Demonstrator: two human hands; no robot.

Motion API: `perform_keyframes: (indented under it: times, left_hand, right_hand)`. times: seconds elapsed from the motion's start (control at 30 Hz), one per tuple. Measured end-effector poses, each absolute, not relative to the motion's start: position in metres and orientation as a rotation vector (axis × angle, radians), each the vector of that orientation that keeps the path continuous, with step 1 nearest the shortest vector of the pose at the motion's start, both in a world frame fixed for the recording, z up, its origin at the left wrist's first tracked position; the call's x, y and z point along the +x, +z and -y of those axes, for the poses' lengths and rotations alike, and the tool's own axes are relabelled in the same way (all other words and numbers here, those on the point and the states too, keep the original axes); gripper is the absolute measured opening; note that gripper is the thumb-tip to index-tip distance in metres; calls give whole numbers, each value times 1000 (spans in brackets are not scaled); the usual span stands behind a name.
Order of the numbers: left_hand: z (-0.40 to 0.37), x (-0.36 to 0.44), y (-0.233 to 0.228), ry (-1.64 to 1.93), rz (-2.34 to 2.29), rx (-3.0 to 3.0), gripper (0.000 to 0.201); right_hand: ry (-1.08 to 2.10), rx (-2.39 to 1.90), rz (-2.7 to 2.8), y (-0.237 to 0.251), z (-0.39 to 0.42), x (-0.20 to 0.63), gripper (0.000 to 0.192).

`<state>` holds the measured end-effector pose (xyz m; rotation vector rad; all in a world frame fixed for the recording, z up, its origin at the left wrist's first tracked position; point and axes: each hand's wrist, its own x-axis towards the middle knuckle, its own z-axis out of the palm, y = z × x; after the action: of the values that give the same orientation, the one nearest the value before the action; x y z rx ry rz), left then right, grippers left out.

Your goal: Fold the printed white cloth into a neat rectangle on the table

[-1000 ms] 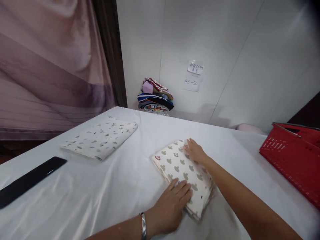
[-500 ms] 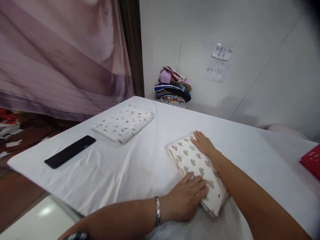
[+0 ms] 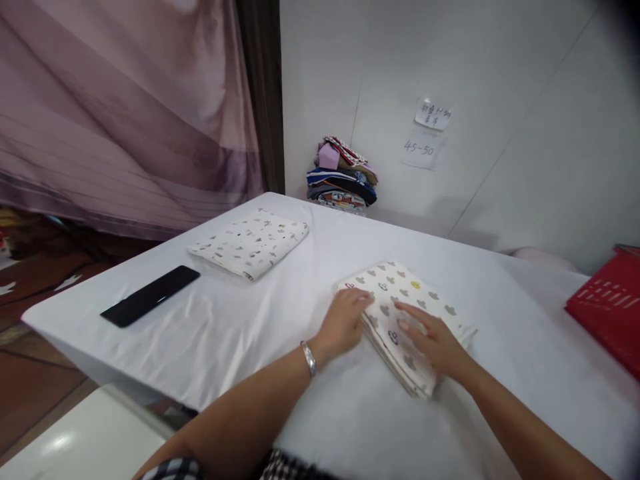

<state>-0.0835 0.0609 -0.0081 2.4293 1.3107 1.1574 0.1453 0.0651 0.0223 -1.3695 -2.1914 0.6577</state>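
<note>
A folded cream cloth point(image 3: 387, 310) with grey mouse-head prints and a few coloured ones lies on the white-covered table. At its left corner, my left hand point(image 3: 344, 320), with a silver bracelet at the wrist, is closed over the edge; its thumb is mostly hidden. My right hand point(image 3: 433, 343) is over the cloth's near right part, fingers apart and slightly blurred. Whether those fingertips touch the fabric I cannot tell. Several folded layers show along the near left edge.
Further left lie a second folded white cloth point(image 3: 253, 243) with small dark prints and a black phone-like slab point(image 3: 150, 295). A red perforated basket point(image 3: 607, 307) stands at the right. Behind the table is a stack of folded fabrics point(image 3: 343, 177) by the wall.
My left hand has moved up to the cloth's left corner. The right has drawn back toward me from the far edge. The cloth now looks wider, with a yellow print showing.
</note>
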Motion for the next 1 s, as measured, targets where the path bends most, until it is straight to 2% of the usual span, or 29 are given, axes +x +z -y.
perform_keyframes:
  times: [0.13, 0.33, 0.6, 1.0]
  left_hand:
    - [-84, -102, -17, 1259, -1496, 2389, 55]
    - [-78, -95, -25, 1115, -1445, 2533, 44]
    - [-56, -81, -23, 1069, -1357, 2622, 28]
    - [-35, -61, -18, 997, -1186, 2715, 25]
  right_hand:
    - [458, -1298, 2347, 11, -4, 166, 48]
    - [125, -1196, 2462, -9, 24, 175, 49]
    - [75, -1214, 2360, -3, 24, 169, 36]
    - [131, -1245, 2236, 0, 20, 163, 26]
